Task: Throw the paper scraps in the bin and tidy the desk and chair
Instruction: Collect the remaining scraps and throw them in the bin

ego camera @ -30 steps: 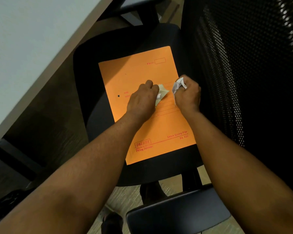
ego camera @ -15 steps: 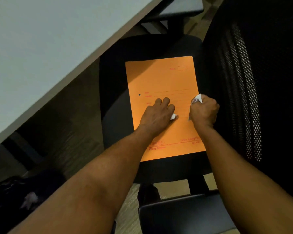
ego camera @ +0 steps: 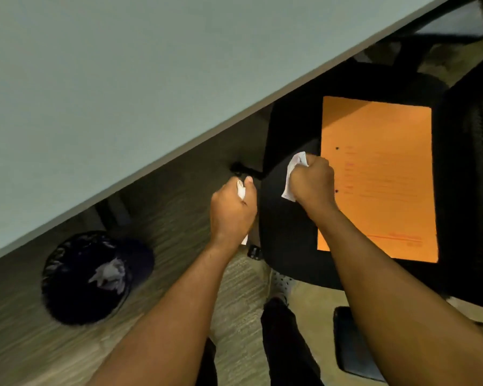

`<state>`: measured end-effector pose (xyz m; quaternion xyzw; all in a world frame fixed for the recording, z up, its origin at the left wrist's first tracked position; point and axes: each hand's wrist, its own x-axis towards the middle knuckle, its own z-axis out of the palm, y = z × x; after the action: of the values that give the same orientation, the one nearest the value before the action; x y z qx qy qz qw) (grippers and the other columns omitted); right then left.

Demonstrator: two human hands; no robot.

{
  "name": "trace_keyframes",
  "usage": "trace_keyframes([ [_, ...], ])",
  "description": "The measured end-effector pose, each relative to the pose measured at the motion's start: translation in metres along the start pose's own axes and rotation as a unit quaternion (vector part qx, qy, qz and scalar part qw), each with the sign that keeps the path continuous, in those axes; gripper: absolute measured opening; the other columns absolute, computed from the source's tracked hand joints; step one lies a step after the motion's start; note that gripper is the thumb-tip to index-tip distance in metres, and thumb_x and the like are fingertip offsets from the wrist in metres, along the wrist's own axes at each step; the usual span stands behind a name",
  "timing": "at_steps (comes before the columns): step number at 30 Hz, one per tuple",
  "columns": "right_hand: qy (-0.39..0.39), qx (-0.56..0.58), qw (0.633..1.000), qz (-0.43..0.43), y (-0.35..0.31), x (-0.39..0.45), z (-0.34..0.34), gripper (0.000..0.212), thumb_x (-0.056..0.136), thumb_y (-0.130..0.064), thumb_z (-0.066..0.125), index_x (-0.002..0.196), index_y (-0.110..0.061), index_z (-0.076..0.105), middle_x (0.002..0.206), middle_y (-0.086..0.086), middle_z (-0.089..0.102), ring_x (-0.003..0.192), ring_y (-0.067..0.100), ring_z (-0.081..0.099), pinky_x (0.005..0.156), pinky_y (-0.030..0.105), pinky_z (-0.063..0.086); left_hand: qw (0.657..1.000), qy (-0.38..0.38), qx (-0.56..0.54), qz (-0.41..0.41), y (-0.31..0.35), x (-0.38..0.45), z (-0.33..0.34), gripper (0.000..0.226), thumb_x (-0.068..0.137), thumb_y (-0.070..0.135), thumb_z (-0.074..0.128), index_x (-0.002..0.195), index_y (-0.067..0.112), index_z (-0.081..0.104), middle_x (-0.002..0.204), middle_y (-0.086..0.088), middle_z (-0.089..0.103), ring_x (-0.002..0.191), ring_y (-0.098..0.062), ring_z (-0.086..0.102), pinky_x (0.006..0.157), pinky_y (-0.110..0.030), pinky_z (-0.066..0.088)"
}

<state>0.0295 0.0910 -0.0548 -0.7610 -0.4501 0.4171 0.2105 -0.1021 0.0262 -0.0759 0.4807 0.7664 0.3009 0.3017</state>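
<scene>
Clenching white paper scraps (ego camera: 295, 174), your right hand (ego camera: 313, 181) and left hand (ego camera: 232, 213) fist tight; bin (ego camera: 67, 296) sits lower-left of them.

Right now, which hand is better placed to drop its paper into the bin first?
Left. The left hand with its paper scrap is over the floor, nearer the bin at lower left. The right hand holds its scrap over the chair seat, farther away.
</scene>
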Motion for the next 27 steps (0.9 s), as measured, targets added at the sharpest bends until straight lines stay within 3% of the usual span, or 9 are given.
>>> trace_keyframes([
  [2, -0.061, -0.009, 0.998, -0.007, -0.012, -0.023, 0.041, 0.024, 0.082, -0.008, 0.044, 0.067, -0.018, 0.06, 0.074, 0.004, 0.061, 0.075, 0.025, 0.059, 0.063, 0.027, 0.041, 0.998, 0.021, 0.004, -0.052, -0.043, -0.012, -0.04, 0.042, 0.098, 0.031, 0.052, 0.059, 0.025, 0.038, 0.054, 0.006, 0.047, 0.048, -0.007, 0.046, 0.045, -0.017, 0.03],
  [5, -0.136, -0.04, 0.989, -0.028, -0.027, -0.064, 0.112, 0.025, 0.084, -0.01, 0.044, 0.064, -0.02, 0.056, 0.078, 0.001, 0.062, 0.083, 0.026, 0.062, 0.073, 0.033, 0.05, 0.988, 0.067, 0.02, -0.14, -0.116, -0.034, -0.101, 0.043, 0.097, 0.032, 0.053, 0.059, 0.02, 0.039, 0.056, 0.0, 0.052, 0.052, -0.017, 0.053, 0.052, -0.029, 0.035],
  [9, -0.232, -0.067, 0.97, -0.024, -0.033, -0.119, 0.213, 0.019, 0.092, -0.018, 0.045, 0.1, -0.017, 0.063, 0.095, 0.001, 0.064, 0.092, 0.024, 0.063, 0.083, 0.038, 0.053, 0.957, 0.1, -0.002, -0.273, -0.21, -0.066, -0.171, 0.039, 0.096, 0.039, 0.055, 0.065, 0.017, 0.046, 0.073, -0.011, 0.065, 0.075, -0.032, 0.063, 0.071, -0.04, 0.051],
  [13, -0.308, -0.104, 0.946, 0.0, -0.037, -0.17, 0.309, 0.015, 0.092, -0.026, 0.048, 0.094, -0.015, 0.057, 0.099, 0.007, 0.064, 0.091, 0.026, 0.061, 0.085, 0.041, 0.051, 0.913, 0.13, -0.032, -0.384, -0.301, -0.092, -0.228, 0.036, 0.093, 0.044, 0.057, 0.084, 0.009, 0.064, 0.088, -0.012, 0.069, 0.091, -0.032, 0.064, 0.079, -0.035, 0.048],
  [16, -0.328, -0.152, 0.931, -0.047, -0.037, -0.207, 0.371, 0.015, 0.09, -0.034, 0.05, 0.088, -0.022, 0.059, 0.097, 0.009, 0.066, 0.093, 0.03, 0.063, 0.083, 0.038, 0.052, 0.891, 0.178, -0.04, -0.415, -0.353, -0.105, -0.258, 0.041, 0.093, 0.047, 0.054, 0.08, 0.008, 0.062, 0.085, -0.009, 0.068, 0.09, -0.031, 0.064, 0.078, -0.035, 0.048],
  [20, -0.332, -0.216, 0.907, -0.141, -0.026, -0.243, 0.442, 0.038, 0.089, -0.045, 0.048, 0.106, -0.015, 0.066, 0.107, 0.013, 0.069, 0.101, 0.031, 0.064, 0.075, 0.026, 0.042, 0.877, 0.226, 0.016, -0.424, -0.407, -0.105, -0.279, 0.05, 0.099, 0.042, 0.044, 0.089, -0.002, 0.066, 0.095, -0.023, 0.069, 0.093, -0.039, 0.063, 0.076, -0.037, 0.045],
  [23, -0.336, -0.26, 0.885, -0.19, -0.017, -0.258, 0.478, 0.037, 0.096, -0.034, 0.046, 0.114, -0.007, 0.064, 0.117, 0.021, 0.065, 0.11, 0.036, 0.06, 0.085, 0.033, 0.044, 0.868, 0.235, 0.065, -0.433, -0.437, -0.098, -0.283, 0.059, 0.101, 0.043, 0.037, 0.096, -0.007, 0.067, 0.102, -0.031, 0.067, 0.099, -0.046, 0.062, 0.08, -0.042, 0.047],
  [27, -0.335, -0.275, 0.873, -0.225, -0.001, -0.264, 0.512, 0.032, 0.095, -0.019, 0.05, 0.124, -0.008, 0.057, 0.13, 0.017, 0.058, 0.121, 0.035, 0.052, 0.096, 0.034, 0.04, 0.874, 0.269, 0.102, -0.391, -0.456, -0.087, -0.28, 0.057, 0.103, 0.041, 0.036, 0.094, -0.006, 0.068, 0.097, -0.031, 0.068, 0.091, -0.046, 0.064, 0.065, -0.034, 0.036],
])
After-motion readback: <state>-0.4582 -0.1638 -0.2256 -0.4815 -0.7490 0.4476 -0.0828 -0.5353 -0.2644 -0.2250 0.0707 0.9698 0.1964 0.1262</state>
